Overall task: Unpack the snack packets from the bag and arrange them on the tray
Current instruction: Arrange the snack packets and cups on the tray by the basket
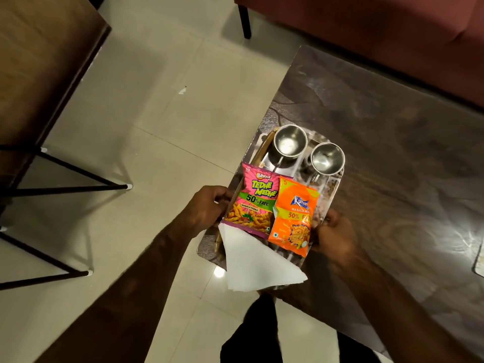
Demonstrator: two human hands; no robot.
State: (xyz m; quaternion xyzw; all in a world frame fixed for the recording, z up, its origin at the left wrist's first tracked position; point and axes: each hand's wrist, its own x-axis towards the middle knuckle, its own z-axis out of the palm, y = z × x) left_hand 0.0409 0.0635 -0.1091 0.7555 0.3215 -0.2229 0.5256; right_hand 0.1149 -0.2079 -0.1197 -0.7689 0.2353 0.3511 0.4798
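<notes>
Here, your left hand (207,205) gripped the left rim of the rectangular, dark-patterned serving tray (330,191), with the fingers curled over its wooden edge. Your right hand (332,231) clasped the opposite rim, though blur hid how those fingers lay.

Both snacks were already on the tray between your hands. The pink foil packet of Tedhe Medhe (255,203) lay on the left. The orange foil packet of masala sticks (296,218) touched it on the right and slightly overlapped its edge. A stack of white folded paper napkins (256,263) was tucked under the pink packet's lower end and jutted past the tray's near edge. Two shiny steel cups with handles (290,144) (327,158) stood upright at the far end.

The tray sat at the corner of the glossy brown marbled table (392,127), partly out over the pale tiled floor (170,113). You could not tell from this view whether it rested there or was lifted. No bag was in view, so the unpacking looked finished.

The sensible move was to keep both rims level, slide the tray fully onto the table, and go slowly. The cups could tip, and the overhanging napkins could slip off.
</notes>
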